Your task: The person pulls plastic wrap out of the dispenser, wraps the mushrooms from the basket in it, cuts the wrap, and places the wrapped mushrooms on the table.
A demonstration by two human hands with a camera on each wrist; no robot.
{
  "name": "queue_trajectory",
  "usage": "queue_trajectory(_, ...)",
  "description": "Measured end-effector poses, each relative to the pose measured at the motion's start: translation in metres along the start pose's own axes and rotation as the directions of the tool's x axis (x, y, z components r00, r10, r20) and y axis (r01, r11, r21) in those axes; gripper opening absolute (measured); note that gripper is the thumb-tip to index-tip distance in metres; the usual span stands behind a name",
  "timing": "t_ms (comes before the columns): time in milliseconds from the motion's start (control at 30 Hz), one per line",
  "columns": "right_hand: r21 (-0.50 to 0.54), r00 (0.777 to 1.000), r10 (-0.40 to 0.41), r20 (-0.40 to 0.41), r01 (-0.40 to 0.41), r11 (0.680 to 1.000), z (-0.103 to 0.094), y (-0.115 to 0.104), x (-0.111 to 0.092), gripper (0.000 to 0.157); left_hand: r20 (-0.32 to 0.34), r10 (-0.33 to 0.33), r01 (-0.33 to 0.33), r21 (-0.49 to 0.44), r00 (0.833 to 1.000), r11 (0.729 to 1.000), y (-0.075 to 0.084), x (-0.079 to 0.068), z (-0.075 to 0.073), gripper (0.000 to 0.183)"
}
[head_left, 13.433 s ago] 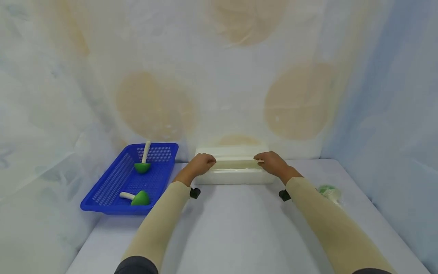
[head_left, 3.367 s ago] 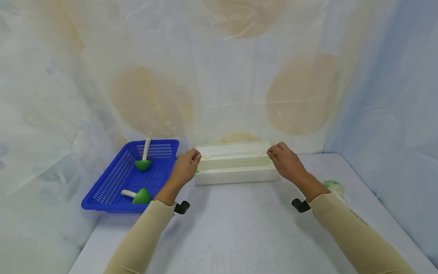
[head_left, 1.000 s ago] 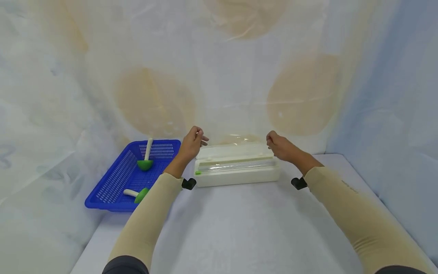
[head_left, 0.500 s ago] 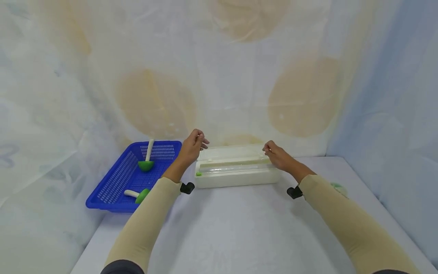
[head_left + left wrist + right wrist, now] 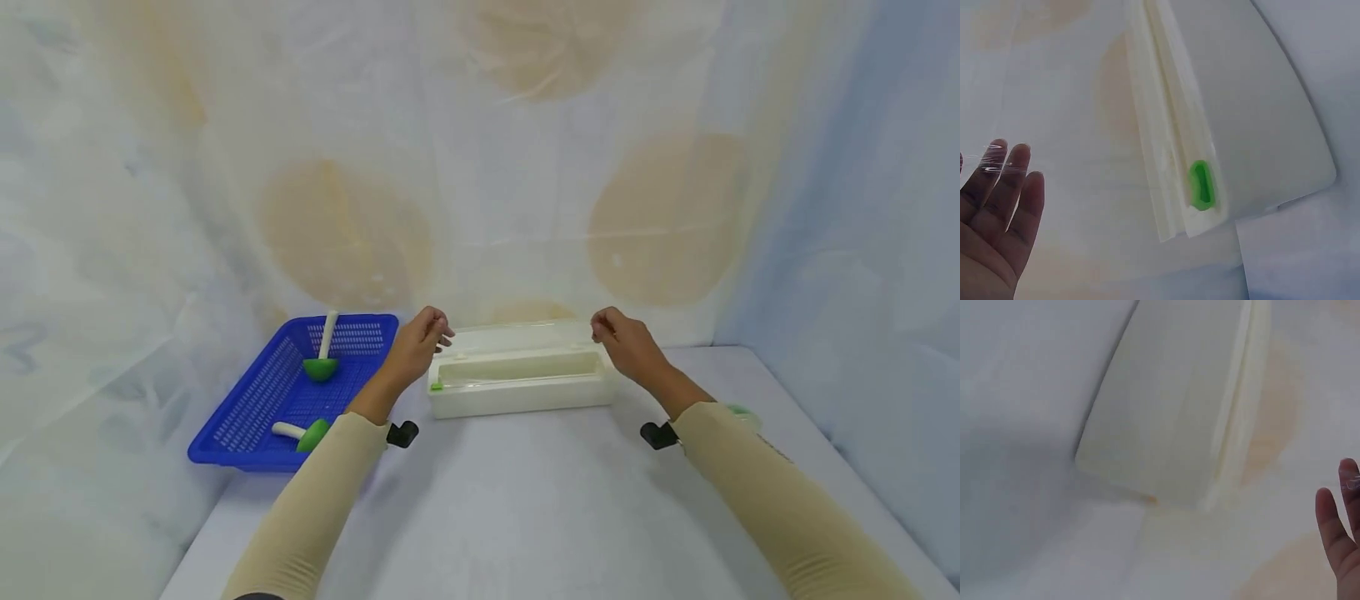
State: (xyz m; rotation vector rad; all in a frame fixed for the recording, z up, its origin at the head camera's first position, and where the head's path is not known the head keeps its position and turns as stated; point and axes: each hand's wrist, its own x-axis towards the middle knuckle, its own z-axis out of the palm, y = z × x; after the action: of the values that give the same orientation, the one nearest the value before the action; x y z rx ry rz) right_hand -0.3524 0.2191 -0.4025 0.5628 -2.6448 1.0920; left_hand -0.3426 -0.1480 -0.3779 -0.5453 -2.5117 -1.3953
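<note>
A long white plastic wrap dispenser (image 5: 525, 402) stands at the back of the table, its lid (image 5: 517, 336) tipped back and its trough uncovered. A green slider (image 5: 1202, 186) sits at its left end. My left hand (image 5: 420, 346) is raised by the left end, pinching clear plastic wrap (image 5: 994, 167), which creases across the fingers in the left wrist view. Level with it, past the right end, my right hand (image 5: 628, 343) pinches the wrap too; a shiny bit shows at a fingertip in the right wrist view. Both thumbs are mostly out of the wrist views.
To the left is a blue basket (image 5: 225, 457) with two green-and-white mushroom-shaped things, one upside down (image 5: 321, 369) and one on its side (image 5: 311, 435). A green round thing (image 5: 742, 415) lies right, partly behind the right sleeve. Patterned sheets (image 5: 510, 183) surround the table.
Earlier, both hands were at the dispenser's opening; they have since risen and spread. In the last second both came lower, and the right hand moved outward to the right.
</note>
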Motion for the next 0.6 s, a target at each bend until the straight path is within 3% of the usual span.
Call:
queue_trajectory(167,-0.144,0.993,-0.112,-0.028,0.107,0.984,-0.013,-0.005,-0.014,0.019,-0.016,0.055,-0.055,0.017,0.998,0.998,0.004,-0.013,-0.001,0.016)
queue_trajectory(300,-0.236,0.974,-0.208,-0.086,0.182,0.955,-0.016,-0.008,-0.014,0.021,-0.047,0.095,-0.093,0.036,0.994,0.995,0.008,-0.012,-0.003,0.016)
queue_trajectory(433,-0.320,0.948,-0.282,-0.150,0.223,0.921,-0.018,-0.011,-0.008,0.019,-0.098,0.096,-0.084,0.121,0.991,0.989,0.014,-0.009,-0.007,0.016)
queue_trajectory(533,-0.308,0.946,-0.260,-0.195,0.192,0.932,-0.017,-0.017,-0.006,0.017,-0.126,0.075,-0.056,0.153,0.989,0.987,0.021,-0.011,-0.009,0.018)
queue_trajectory(600,-0.239,0.960,-0.194,-0.204,0.143,0.960,-0.014,-0.020,-0.006,0.020,-0.134,0.054,-0.040,0.110,0.989,0.993,0.025,-0.015,-0.009,0.019)
